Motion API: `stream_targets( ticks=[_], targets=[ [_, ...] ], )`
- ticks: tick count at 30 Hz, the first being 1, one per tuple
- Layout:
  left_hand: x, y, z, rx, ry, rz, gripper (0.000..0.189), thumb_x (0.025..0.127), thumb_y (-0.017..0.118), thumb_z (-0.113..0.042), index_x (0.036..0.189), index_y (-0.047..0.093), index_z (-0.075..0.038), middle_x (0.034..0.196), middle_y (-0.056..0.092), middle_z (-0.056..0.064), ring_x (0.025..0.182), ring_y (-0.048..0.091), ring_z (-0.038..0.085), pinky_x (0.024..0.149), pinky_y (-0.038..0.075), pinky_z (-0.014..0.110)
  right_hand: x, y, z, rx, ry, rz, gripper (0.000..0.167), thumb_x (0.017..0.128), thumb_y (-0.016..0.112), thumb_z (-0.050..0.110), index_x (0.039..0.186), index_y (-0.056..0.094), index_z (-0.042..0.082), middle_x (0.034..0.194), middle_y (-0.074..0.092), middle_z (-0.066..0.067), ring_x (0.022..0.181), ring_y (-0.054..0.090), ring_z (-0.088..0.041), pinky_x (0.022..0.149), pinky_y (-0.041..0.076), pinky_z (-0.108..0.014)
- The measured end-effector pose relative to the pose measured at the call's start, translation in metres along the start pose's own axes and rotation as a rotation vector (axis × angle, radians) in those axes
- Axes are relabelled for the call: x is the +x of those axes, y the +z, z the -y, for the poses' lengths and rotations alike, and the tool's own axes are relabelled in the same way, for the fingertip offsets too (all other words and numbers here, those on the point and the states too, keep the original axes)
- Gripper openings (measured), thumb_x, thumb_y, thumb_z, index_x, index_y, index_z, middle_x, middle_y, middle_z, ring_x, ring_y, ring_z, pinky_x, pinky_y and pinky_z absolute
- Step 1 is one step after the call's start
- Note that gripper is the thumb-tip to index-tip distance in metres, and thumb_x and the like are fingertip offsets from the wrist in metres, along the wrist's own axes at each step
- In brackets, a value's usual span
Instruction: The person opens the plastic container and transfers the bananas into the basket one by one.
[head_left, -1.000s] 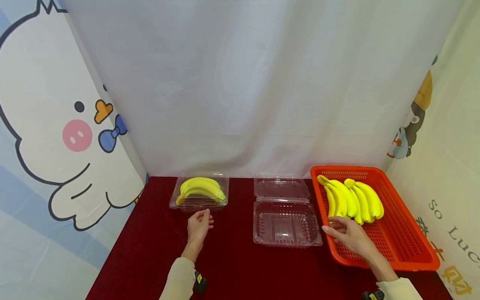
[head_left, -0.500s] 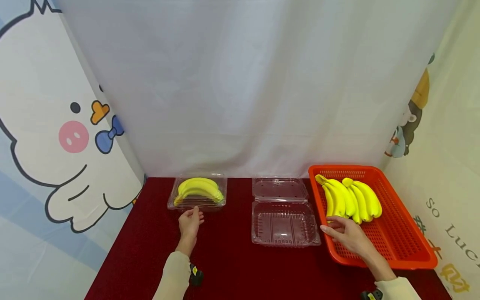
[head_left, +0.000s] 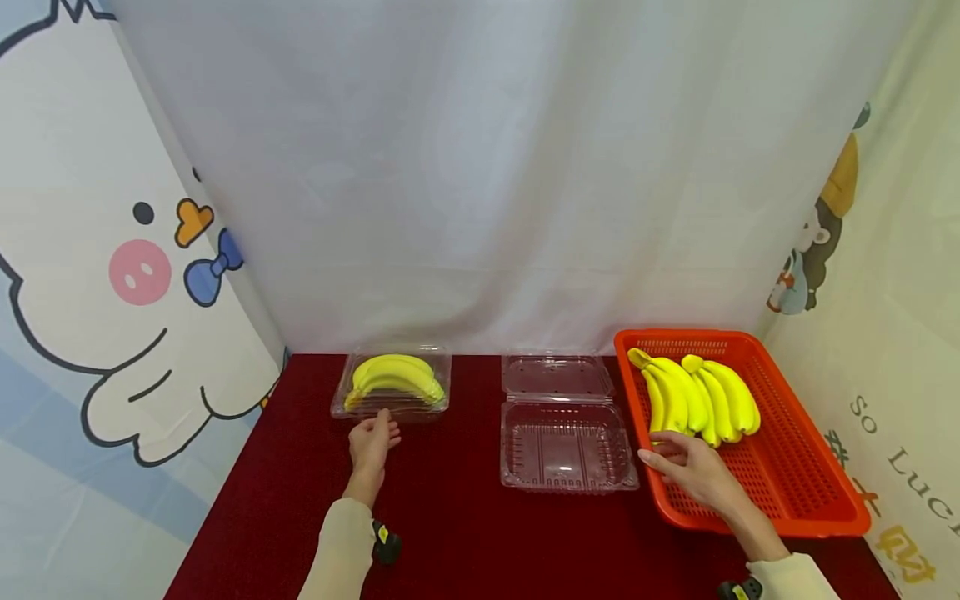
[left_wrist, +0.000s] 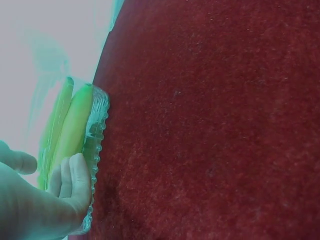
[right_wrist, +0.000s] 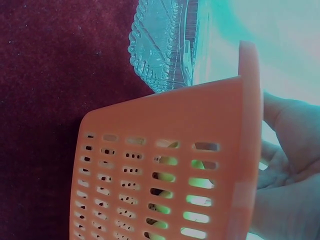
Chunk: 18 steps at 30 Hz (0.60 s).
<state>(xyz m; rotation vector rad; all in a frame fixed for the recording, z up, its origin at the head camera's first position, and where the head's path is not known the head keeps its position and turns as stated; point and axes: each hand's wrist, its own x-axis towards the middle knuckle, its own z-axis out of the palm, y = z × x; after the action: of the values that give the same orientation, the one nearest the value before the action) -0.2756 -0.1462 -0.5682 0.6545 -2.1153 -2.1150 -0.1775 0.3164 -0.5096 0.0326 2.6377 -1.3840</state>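
Two yellow bananas [head_left: 393, 377] lie in a lidded clear plastic clamshell box [head_left: 337, 410] at the back left of the table. My left hand [head_left: 369, 450] is in front of that box, fingers loosely bent and holding nothing; in the left wrist view its fingers [left_wrist: 80, 175] overlap the box's edge, and I cannot tell if they touch it. My right hand [head_left: 697, 475] hovers over the left rim of a red plastic basket [head_left: 817, 450], thumb and fingers relaxed, apart and without a thing between them. Two bunches of bananas [head_left: 693, 400] lie in the basket, close to those fingers.
Between the hands, a second clear clamshell box [head_left: 567, 454] lies with its lid folded back and nothing inside. Dark red cloth [head_left: 465, 533] covers the table. A white curtain [head_left: 450, 183] hangs along the back edge, and printed sheets stand at both sides.
My left hand has moved a little left and forward toward the lidded box. My right hand stays at the basket's rim. The whole head view has shifted slightly.
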Motion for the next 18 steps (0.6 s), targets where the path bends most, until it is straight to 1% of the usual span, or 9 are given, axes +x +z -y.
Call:
stream_targets(
  ticks=[4, 10, 14, 18],
  targets=[
    [0.002, -0.001, -0.001, 0.011, -0.039, 0.02, 0.053, 0.108, 0.047, -0.028, 0.133, 0.054, 0.019, 0.128, 0.06, 0.036, 0.103, 0.069, 0.032, 0.08, 0.06, 0.027, 0.001, 0.0, 0.0, -0.001, 0.006, -0.002, 0.063, 0.103, 0.066, 0.031, 0.14, 0.049, -0.017, 0.125, 0.065, -0.032, 0.102, 0.07, -0.035, 0.075, 0.062, -0.038],
    [0.009, -0.002, 0.0, -0.042, -0.118, 0.053, 0.061, 0.107, 0.048, -0.034, 0.136, 0.051, 0.02, 0.133, 0.058, 0.036, 0.092, 0.07, 0.02, 0.077, 0.06, 0.024, 0.001, 0.001, -0.001, -0.004, 0.013, -0.005, 0.063, 0.103, 0.066, 0.031, 0.141, 0.049, -0.017, 0.127, 0.064, -0.032, 0.102, 0.07, -0.035, 0.075, 0.062, -0.039],
    [0.011, -0.004, 0.0, -0.06, -0.142, 0.058, 0.06, 0.106, 0.048, -0.033, 0.135, 0.053, 0.019, 0.128, 0.062, 0.033, 0.084, 0.07, 0.015, 0.076, 0.06, 0.024, 0.0, 0.001, -0.001, 0.003, 0.016, -0.003, 0.063, 0.103, 0.065, 0.031, 0.141, 0.049, -0.016, 0.128, 0.063, -0.033, 0.102, 0.07, -0.035, 0.075, 0.062, -0.038],
    [0.011, -0.004, -0.004, -0.052, -0.152, 0.047, 0.057, 0.105, 0.048, -0.03, 0.133, 0.054, 0.02, 0.118, 0.067, 0.029, 0.079, 0.07, 0.013, 0.075, 0.061, 0.025, -0.001, 0.0, 0.001, 0.003, 0.016, -0.004, 0.064, 0.103, 0.066, 0.032, 0.141, 0.049, -0.016, 0.128, 0.063, -0.032, 0.102, 0.07, -0.035, 0.075, 0.062, -0.038]
  ],
)
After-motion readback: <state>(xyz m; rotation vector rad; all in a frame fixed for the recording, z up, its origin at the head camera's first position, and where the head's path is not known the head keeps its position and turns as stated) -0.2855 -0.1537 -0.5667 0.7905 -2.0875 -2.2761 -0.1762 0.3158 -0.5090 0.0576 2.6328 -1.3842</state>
